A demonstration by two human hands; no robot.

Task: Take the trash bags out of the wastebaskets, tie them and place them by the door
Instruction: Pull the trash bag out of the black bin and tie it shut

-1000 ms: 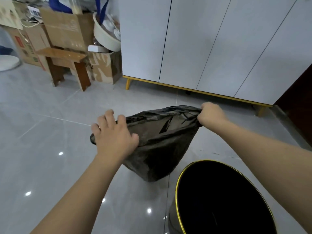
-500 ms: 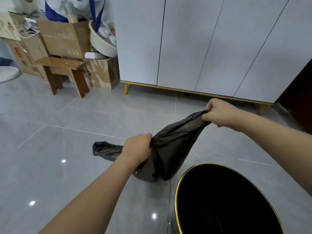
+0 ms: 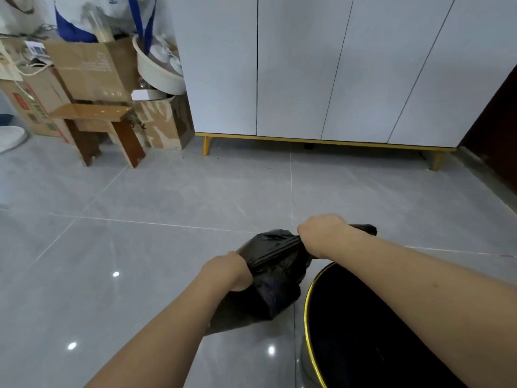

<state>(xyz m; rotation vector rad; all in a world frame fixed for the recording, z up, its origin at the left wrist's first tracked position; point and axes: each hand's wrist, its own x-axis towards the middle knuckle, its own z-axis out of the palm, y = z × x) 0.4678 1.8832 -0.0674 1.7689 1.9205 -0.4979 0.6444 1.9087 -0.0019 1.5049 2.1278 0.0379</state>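
- The left hand is curled tightly round a gathered piece of the black trash bag, gripping it low and close to the body; its fingers are hidden under the plastic.
- The right hand grips another bunched part of the bag's top, a little farther away and higher, with a short tail of plastic sticking out past it to the right.
- Between the two hands the plastic is drawn into a taut, twisted band, which I judge to be the two gathered ends pulled against each other to make the knot; whether the knot has formed cannot be seen.
- The body of the bag hangs below the hands, just above or touching the grey tiled floor; which of the two I cannot tell.
- The wastebasket, black with a gold rim, stands just beside the bag on the right, with no bag visible on its rim, so the bag is out and the tying is in hand.
- Farther off stand a white cabinet on gold legs, a wooden stool and stacked cardboard boxes.
- A dark panel at the far right edge may be the door; I cannot be sure.
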